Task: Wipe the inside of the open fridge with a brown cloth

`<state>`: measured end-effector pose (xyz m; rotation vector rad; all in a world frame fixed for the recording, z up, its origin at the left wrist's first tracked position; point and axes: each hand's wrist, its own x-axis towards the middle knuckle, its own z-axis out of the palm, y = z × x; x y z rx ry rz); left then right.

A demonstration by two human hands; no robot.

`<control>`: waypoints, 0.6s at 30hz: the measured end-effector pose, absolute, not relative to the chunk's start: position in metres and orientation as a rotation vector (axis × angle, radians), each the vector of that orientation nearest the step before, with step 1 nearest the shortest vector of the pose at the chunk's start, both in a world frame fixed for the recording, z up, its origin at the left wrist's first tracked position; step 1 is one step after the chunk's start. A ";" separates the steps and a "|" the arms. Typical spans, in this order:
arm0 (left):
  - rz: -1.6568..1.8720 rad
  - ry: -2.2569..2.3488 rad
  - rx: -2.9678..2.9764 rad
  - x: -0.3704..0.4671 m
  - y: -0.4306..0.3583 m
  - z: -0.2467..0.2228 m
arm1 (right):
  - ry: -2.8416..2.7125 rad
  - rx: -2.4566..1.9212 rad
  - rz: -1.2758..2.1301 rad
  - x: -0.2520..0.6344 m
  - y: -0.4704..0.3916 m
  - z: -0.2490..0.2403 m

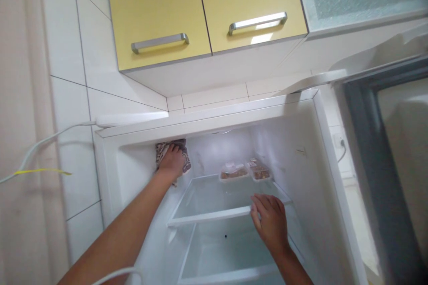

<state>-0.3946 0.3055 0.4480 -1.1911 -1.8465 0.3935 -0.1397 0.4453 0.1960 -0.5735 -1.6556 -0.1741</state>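
Observation:
My left hand (173, 160) presses a patterned grey cloth (162, 148) against the upper left inner wall of an open white fridge (214, 124). My right hand (271, 221) rests with fingers spread on the front edge of the top glass shelf (209, 217). Two clear food trays (245, 171) sit at the back of that shelf.
Yellow wall cupboards (203, 9) with metal handles hang above the fridge. A white cable (43, 142) runs along the tiled wall at left. The fridge door (384, 164) stands open at right. A second glass shelf (230, 271) lies below.

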 end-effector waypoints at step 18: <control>0.318 -1.974 -1.198 -0.468 0.406 0.418 | -1.550 -0.502 -0.183 -0.149 0.457 0.184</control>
